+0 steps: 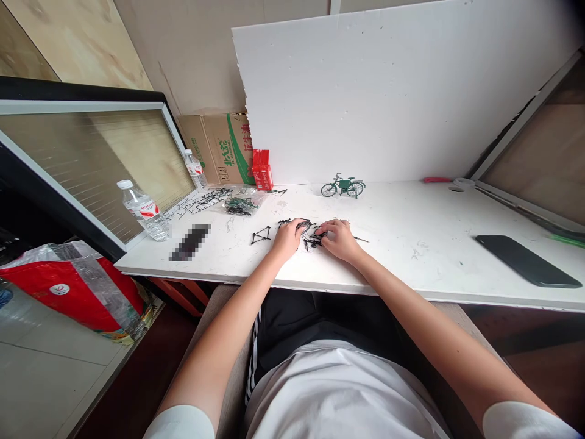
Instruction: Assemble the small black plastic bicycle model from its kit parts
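Observation:
My left hand rests on the white tabletop, its fingers closed at a small black spoked wheel. Close by on the right, my right hand has its fingers bent down over small black parts; what they grip is mostly hidden. Between the hands lie several loose black plastic pieces. A black model bicycle frame lies left of my left hand. Behind my hands, a green model bicycle stands upright.
Left on the table are a clear bag of green parts, black part sprues, a water bottle and a blurred dark object. A red packet stands by a carton. A dark phone lies right.

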A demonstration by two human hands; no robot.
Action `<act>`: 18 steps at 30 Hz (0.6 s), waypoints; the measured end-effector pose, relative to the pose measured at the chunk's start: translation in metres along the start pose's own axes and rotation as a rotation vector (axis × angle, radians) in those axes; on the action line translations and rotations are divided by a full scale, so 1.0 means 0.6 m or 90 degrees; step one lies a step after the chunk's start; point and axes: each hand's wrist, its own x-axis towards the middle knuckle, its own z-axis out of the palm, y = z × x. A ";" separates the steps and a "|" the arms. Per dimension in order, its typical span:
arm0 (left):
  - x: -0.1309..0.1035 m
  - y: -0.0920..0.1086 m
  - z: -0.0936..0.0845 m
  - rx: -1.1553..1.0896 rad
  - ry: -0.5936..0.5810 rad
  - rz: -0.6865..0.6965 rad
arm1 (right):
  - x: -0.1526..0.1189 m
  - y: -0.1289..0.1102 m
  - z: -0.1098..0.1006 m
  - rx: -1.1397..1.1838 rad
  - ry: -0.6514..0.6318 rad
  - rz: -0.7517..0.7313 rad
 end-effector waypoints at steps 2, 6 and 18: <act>-0.001 -0.001 0.000 -0.007 -0.005 -0.002 | 0.000 0.001 0.001 -0.008 0.003 0.017; -0.001 0.001 0.000 -0.008 -0.003 -0.008 | 0.000 0.006 0.003 -0.033 -0.006 0.035; -0.001 0.004 0.000 -0.011 0.055 -0.040 | -0.003 -0.005 -0.003 -0.058 -0.032 0.004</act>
